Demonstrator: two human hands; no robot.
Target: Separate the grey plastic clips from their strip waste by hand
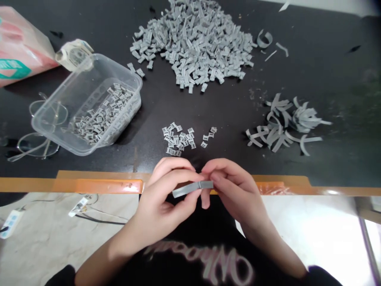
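Note:
Between my hands, over the table's near edge, is a grey strip (187, 189) with a small band-like piece around it near its right end. My left hand (169, 190) is closed, its thumb and fingers pinching the strip near that band. At the right end, my right hand (232, 182) has its fingers closed on the strip's tip; the fingertips partly hide it. Just beyond my hands lies a small cluster of light grey buckle-like frames (178, 139). A few more small frames (210, 136) are scattered to the right of it.
A large heap of grey pieces (202, 43) covers the back middle. Curved grey strips (279, 123) lie at right. On the left stand a clear plastic tub (86, 85) with small frames inside, eyeglasses (38, 145), a tape roll (76, 53) and a pink bag (22, 43). Tape covers the table edge (110, 186).

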